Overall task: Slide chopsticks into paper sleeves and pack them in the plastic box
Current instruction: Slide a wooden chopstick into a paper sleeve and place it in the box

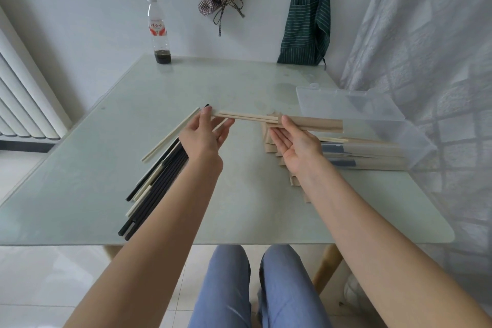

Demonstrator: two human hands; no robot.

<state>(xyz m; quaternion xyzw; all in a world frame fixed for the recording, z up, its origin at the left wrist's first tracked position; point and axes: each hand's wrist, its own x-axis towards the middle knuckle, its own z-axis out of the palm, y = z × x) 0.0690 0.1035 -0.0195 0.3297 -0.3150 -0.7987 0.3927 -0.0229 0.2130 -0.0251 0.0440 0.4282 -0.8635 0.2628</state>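
A pair of pale wooden chopsticks (245, 116) is held level above the table, its right end inside a brown paper sleeve (314, 124). My left hand (206, 134) pinches the chopsticks' left end with thumb and fingers. My right hand (291, 141) holds the sleeve's mouth, thumb on top and fingers beneath. A heap of loose black and pale chopsticks (157, 173) lies under my left forearm. Empty brown sleeves (269, 141) are stacked below my right hand. The clear plastic box (415, 138) at the right holds several sleeved pairs, its lid (346, 101) open behind.
A plastic bottle (159, 30) with dark liquid stands at the table's far left edge. Two aprons (306, 16) hang on the wall behind. A curtain hangs at the right, a radiator at the left. The glass table (106, 141) ends near my knees.
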